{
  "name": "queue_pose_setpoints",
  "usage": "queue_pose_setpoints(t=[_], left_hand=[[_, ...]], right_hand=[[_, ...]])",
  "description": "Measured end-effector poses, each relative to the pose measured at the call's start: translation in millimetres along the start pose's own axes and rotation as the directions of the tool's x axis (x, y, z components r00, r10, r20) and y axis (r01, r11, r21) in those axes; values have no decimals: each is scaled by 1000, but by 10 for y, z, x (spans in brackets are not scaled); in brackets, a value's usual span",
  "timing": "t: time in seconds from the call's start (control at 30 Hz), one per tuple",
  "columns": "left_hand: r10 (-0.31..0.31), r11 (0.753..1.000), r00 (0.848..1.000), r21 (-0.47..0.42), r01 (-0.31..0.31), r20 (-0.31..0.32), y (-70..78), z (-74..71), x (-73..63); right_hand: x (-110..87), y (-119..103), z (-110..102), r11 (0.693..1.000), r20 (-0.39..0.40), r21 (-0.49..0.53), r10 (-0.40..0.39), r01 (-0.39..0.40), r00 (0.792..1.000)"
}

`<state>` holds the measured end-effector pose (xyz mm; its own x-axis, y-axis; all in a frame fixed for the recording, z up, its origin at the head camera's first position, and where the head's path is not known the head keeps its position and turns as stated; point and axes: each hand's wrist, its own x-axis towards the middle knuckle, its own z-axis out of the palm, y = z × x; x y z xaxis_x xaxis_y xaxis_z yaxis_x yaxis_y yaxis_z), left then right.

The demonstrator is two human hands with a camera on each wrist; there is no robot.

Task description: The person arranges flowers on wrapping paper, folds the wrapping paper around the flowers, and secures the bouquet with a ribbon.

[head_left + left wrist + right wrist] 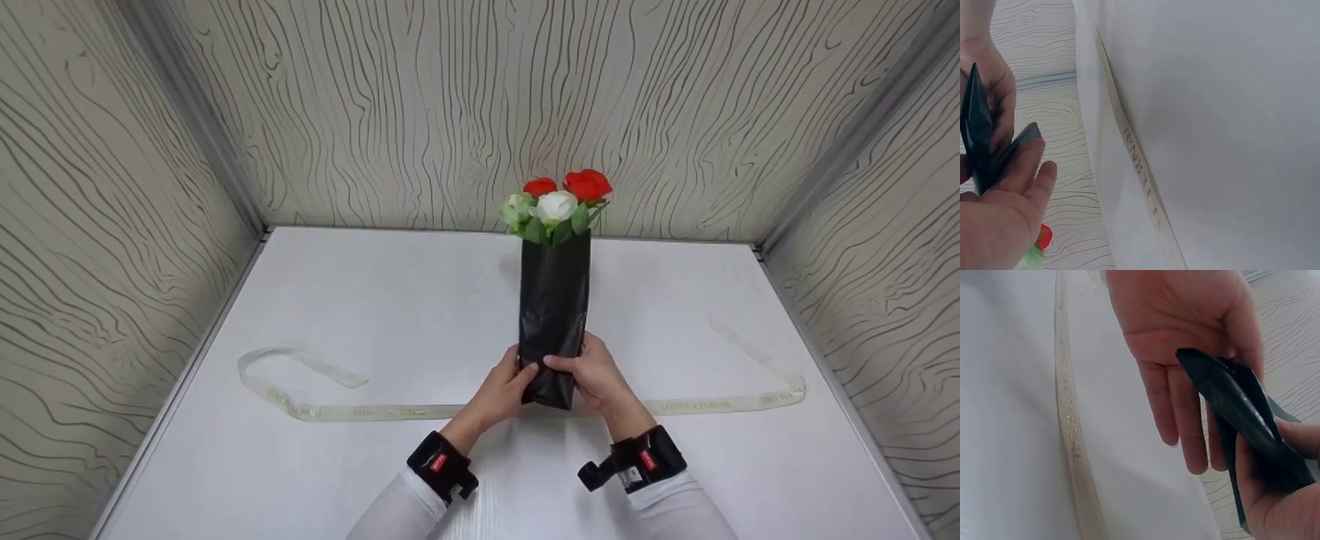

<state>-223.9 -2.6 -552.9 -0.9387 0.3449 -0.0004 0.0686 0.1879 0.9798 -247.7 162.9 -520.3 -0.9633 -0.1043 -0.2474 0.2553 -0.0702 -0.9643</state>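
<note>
A bouquet of red, white and pale green flowers [556, 207] stands out of a tall, narrow black wrapper [553, 292]. My left hand [501, 391] holds the wrapper's lower left side, thumb in front and fingers behind. On the lower right side my right hand [600, 376] grips it, its thumb lying across the front. In the right wrist view, the wrapper's folded bottom end [1235, 402] shows between both hands. Behind the wrapper's base, a cream ribbon with gold lettering [375, 412] runs across the table; the bouquet and hands hide its middle.
The white table [375, 300] meets wood-grain patterned panels [450, 112] at the back and sides. At the left the ribbon's end curls back in a loop; at the right its other end bends away toward the back.
</note>
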Motion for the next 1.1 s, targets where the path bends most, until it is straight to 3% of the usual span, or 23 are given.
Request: queue_pose_setpoints(t=[0.2,0.43,0.6,0.77,0.93,1.1], left_hand=[[-45,985,998,-171,38,-36,35,-73,44],[-124,934,983,-350,70,-135,100,-201,96],[-168,915,967,-396,80,-193,124,-238,90],[-191,916,952,-393,85,-238,130,-262,101],[-205,919,944,-383,94,-259,150,-315,93],[-164,925,961,-374,71,-222,133,-326,63]], right_hand=[[-39,-2,56,999,144,-10,-36,38,989],[-140,-55,145,990,261,-123,-39,73,965],[-246,-196,210,959,259,-258,-46,115,965],[-177,-148,176,922,155,-370,-60,114,986],[-6,-57,84,963,69,-266,-28,45,997],[72,-65,21,993,110,-112,-15,27,994]])
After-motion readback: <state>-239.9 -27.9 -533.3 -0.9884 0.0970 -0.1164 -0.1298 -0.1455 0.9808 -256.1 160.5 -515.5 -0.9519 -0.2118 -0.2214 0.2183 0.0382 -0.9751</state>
